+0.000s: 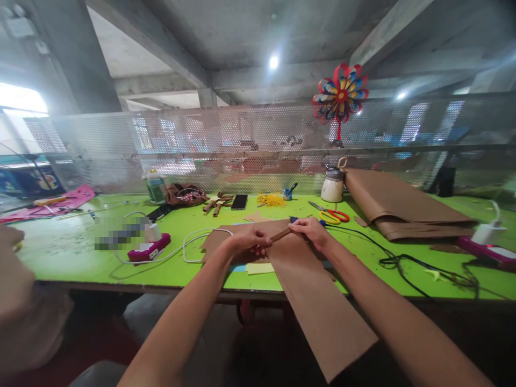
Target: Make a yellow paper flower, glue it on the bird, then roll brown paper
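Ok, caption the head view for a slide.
Left hand and right hand hold a narrow brown strip over a lime-green table.

Brown strip [281, 235]: ends hidden by fingers [263, 241]; left of them, pixelated item [121, 235] unreadable; farther left, blurred person [26, 306] cut off by edge.

Grey beamed ceiling [250, 32], bright lamp [273, 62]; perforated screen [226, 129], green table [161, 275].

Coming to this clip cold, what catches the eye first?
Probably the multicoloured pinwheel at upper right. Next, at centre, the left hand and right hand pinching a narrow brown strip above a bright green table. A long brown sheet extends past its front edge.
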{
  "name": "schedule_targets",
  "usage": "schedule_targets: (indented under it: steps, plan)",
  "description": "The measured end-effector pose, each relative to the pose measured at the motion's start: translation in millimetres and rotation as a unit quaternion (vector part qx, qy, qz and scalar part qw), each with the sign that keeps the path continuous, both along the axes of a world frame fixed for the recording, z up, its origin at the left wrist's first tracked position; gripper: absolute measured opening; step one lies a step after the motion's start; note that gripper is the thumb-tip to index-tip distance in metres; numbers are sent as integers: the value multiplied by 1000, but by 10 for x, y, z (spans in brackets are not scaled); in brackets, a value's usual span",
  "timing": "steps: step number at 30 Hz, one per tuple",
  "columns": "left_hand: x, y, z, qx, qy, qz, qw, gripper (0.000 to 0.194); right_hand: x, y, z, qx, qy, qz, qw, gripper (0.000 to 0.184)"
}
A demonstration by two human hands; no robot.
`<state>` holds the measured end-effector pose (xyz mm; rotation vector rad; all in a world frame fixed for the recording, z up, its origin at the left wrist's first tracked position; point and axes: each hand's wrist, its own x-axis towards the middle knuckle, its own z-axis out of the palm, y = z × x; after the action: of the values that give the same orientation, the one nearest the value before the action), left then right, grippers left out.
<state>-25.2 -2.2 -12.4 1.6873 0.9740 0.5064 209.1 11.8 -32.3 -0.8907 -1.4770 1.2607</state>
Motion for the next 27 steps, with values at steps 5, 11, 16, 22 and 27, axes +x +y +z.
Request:
schedule_targets:
  steps: [5, 11, 16, 22, 27]
  plan:
    - [-13, 22, -7, 4, -60, -16, 998, 31, 7, -31, 48, -29, 30, 3, 999, 30]
    - [-32, -17, 74, 36, -108, -29, 993, 26, -13, -133, 162, -30, 99, 58, 993, 31]
    - [42, -128, 109, -47, -159, -44, 985, 28, -108, -288, 200, -80, 95, 211, 969, 47]
    - [134, -207, 20, -158, -192, -77, 965, 29, -161, -418, 198, -10, 51, 305, 951, 30]
    - [187, -223, -46, -176, -200, -92, 959, 35, -166, -386, 182, 69, 35, 243, 967, 20]
